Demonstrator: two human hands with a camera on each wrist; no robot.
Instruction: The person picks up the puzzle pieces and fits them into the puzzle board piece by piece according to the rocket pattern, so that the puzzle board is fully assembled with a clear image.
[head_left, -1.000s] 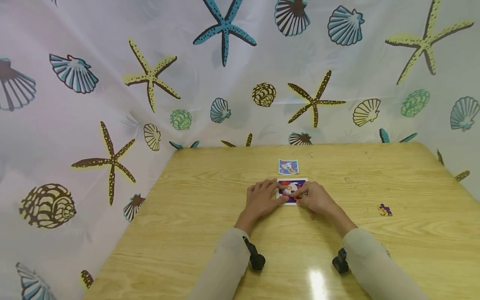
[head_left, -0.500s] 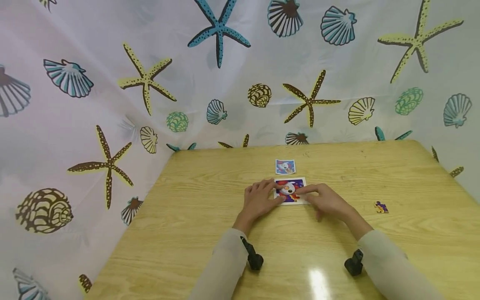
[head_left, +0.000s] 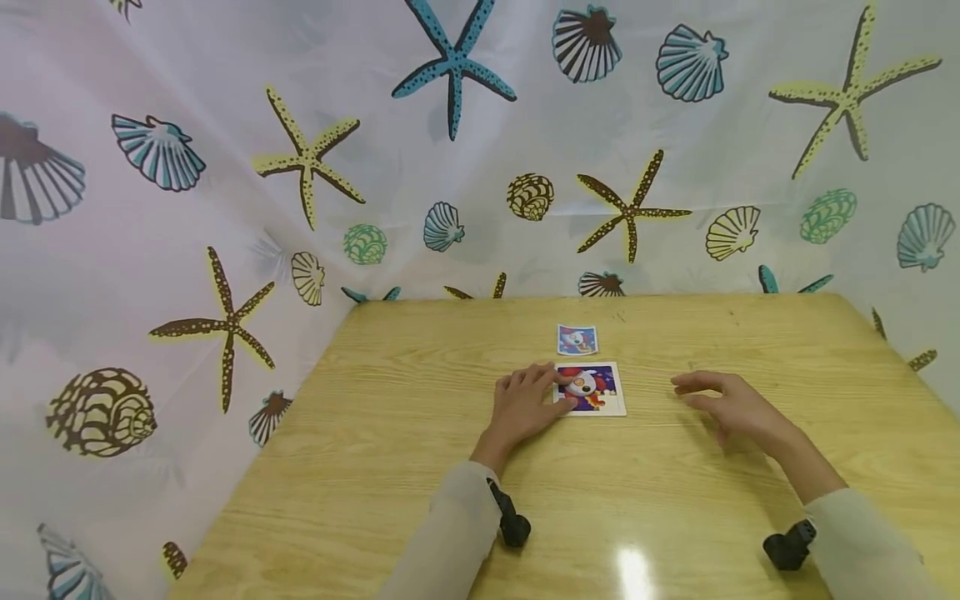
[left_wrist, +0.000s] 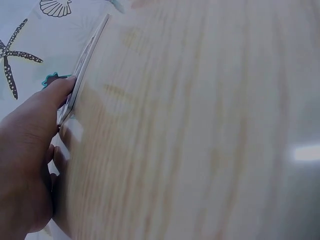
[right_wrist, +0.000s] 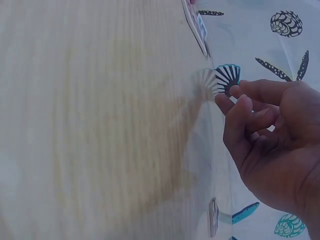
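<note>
In the head view, a small jigsaw puzzle (head_left: pixel 600 377) with a white border lies flat mid-table. It shows a white cartoon figure on purple, with a bare white patch at its lower right. My left hand (head_left: pixel 521 408) rests on its left side, the index finger and thumb touching its face. The left wrist view shows that thumb (left_wrist: pixel 60 90) on the board's edge. My right hand (head_left: pixel 738 408) hangs above the table to the right, fingers loosely bent, holding nothing. A loose puzzle piece (right_wrist: pixel 213 217) shows in the right wrist view; in the head view the right hand hides it.
A small picture card (head_left: pixel 577 340) with a similar figure lies just behind the puzzle. The wooden table (head_left: pixel 360 475) ends at a white curtain (head_left: pixel 487 150) printed with shells and starfish, behind and on the left. A small black camera sits on each wrist.
My right hand has lifted off the puzzle and moved right, over where the loose piece lay. The puzzle's lower-right part is uncovered. My left hand has stayed in place.
</note>
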